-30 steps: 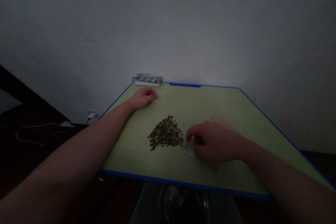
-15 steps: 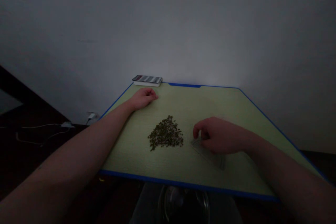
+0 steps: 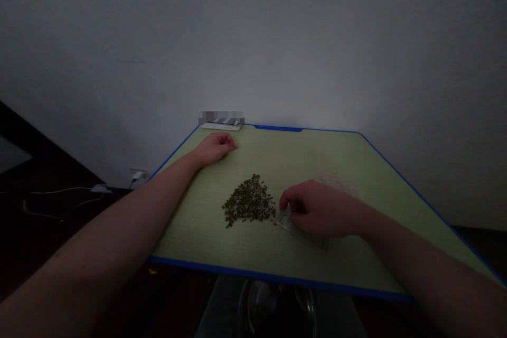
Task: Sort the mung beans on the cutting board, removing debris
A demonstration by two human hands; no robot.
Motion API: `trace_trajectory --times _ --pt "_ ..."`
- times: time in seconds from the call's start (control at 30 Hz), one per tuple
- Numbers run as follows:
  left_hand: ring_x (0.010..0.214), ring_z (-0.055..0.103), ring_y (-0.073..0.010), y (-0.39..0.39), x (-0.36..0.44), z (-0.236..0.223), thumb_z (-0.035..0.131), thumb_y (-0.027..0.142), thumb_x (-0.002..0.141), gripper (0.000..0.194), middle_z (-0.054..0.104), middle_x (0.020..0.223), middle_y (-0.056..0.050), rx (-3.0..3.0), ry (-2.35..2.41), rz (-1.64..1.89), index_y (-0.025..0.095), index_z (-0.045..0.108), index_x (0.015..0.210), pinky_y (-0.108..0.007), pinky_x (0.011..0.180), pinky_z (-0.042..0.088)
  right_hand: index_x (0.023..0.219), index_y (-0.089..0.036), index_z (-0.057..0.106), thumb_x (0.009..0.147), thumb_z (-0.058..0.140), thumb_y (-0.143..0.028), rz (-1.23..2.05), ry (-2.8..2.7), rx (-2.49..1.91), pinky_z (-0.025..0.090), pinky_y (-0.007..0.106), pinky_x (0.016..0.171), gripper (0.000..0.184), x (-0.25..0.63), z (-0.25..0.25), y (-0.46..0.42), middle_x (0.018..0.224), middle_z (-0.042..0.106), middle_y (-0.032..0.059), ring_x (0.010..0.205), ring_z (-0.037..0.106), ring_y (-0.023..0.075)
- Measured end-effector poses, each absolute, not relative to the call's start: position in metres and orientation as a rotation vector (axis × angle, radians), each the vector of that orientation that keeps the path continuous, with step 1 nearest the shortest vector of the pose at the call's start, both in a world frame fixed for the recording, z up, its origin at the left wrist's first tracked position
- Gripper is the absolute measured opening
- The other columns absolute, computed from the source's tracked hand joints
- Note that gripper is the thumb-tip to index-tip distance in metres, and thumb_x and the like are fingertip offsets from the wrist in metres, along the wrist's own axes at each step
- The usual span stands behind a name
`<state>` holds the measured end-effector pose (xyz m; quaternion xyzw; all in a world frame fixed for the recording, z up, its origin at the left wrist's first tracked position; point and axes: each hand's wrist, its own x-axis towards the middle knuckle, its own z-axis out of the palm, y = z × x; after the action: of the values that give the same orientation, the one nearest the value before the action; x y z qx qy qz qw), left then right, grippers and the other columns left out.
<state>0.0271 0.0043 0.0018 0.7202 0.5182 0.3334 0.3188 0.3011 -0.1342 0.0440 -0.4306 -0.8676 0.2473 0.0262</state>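
Observation:
A loose pile of small brownish-green grains (image 3: 249, 200), too small to name, lies mid-table. My right hand (image 3: 317, 208) is right of it, thumb and fingers closed on a flat, see-through plastic piece (image 3: 285, 219). That piece lies low over the tabletop, its left corner at the pile's right edge; my hand covers much of it. My left hand (image 3: 216, 149) rests on the table's far left part, fingers curled in and nothing visible in them. A faint pale patch (image 3: 338, 182) shows behind my right hand; I cannot make out what it is.
The pale table (image 3: 190, 240) has a blue rim. A flat white box (image 3: 222, 125) with a partly blurred top stands at the far left corner, by the wall. Below the near edge is a shiny round vessel (image 3: 277, 309). White cables (image 3: 101, 189) lie at left.
My right hand has moved left with the plastic piece, whose corner now meets the pile's edge. The pale patch behind that hand shows more. My left hand stays put.

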Motion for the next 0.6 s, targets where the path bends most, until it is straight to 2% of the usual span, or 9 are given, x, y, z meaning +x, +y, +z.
trace_trajectory --times 0.37,0.6 --pt "0.047 0.035 -0.0058 0.0036 0.0288 0.0034 0.057 0.033 0.065 0.019 0.043 0.051 0.006 1.888 1.355 0.875 0.015 0.053 0.066 -0.021 0.047 0.027 0.088 -0.022 0.067 0.067 0.051 -0.014 0.77 -2.699 -1.286 0.032 0.02 0.048 0.027 0.2974 0.0441 -0.1391 0.062 0.062 -0.0019 0.052 0.05 0.0088" --pt "0.048 0.036 -0.0063 0.0018 0.0284 0.0038 0.057 0.035 0.065 0.021 0.043 0.052 0.005 1.898 1.356 0.878 0.014 0.053 0.068 -0.021 0.048 0.027 0.087 -0.021 0.066 0.065 0.052 -0.015 0.676 -2.643 -1.447 0.032 0.02 0.047 0.027 0.3015 0.0436 -0.1349 0.064 0.064 -0.001 0.053 0.052 0.0098"
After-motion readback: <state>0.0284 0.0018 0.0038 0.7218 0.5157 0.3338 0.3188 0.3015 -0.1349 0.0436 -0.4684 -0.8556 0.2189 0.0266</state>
